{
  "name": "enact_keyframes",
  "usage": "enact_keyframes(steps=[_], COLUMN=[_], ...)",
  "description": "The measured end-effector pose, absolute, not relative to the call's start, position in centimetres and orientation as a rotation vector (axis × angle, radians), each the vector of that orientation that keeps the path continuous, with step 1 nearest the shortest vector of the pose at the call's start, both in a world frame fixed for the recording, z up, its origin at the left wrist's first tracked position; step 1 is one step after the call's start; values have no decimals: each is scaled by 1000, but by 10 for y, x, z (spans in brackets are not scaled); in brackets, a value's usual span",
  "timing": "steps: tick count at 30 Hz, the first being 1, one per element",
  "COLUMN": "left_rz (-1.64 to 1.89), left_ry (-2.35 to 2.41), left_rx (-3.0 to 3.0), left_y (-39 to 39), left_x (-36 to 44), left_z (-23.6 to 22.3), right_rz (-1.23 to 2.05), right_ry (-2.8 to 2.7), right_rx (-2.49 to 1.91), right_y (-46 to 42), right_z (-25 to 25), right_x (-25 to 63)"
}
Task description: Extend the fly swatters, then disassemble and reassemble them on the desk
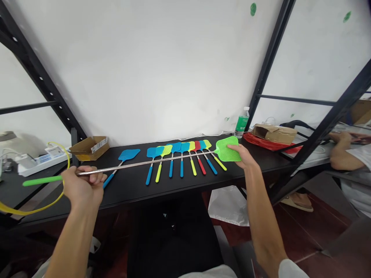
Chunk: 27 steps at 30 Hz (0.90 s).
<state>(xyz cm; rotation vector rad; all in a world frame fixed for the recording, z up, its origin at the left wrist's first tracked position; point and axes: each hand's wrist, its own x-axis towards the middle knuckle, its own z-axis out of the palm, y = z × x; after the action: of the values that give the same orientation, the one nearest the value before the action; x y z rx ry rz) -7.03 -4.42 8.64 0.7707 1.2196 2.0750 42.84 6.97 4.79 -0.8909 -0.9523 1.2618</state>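
Observation:
A green fly swatter (228, 150) with a long extended metal rod stretches across my view above the shelf. My left hand (84, 187) is closed round the rod just beside its green handle. At the other end, my right hand (242, 155) pinches the edge of the perforated head, thumb on top. Behind and below the rod, several shorter fly swatters in blue, yellow and red lie side by side, among them a red one (200, 158). A blue fly swatter (129, 155) lies apart to the left, its handle near my left hand.
The black shelf (127, 193) stands against a white wall between black metal posts. A small cardboard box (89, 148) and a white power strip (43, 162) are at left, with a yellow cable. A water bottle (242, 122) stands at right. Another person's arm (344, 154) shows far right.

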Motion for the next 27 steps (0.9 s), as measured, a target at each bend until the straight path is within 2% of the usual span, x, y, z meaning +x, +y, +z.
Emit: enact_keyframes(steps=[6,17,27], left_rz=[2101,2214,2211], left_ry=[1065,1204,1186], left_rx=[717,655,631], left_y=[-47,-63,-61], left_x=[-75,-110,-105], left_z=[88,99,96], right_rz=[1341,1258,1233], right_ry=[-1002,-1064,-969], right_rx=[-844,-849,-838], right_y=[69,64,71], right_z=[50,44,42], right_x=[414,456,445])
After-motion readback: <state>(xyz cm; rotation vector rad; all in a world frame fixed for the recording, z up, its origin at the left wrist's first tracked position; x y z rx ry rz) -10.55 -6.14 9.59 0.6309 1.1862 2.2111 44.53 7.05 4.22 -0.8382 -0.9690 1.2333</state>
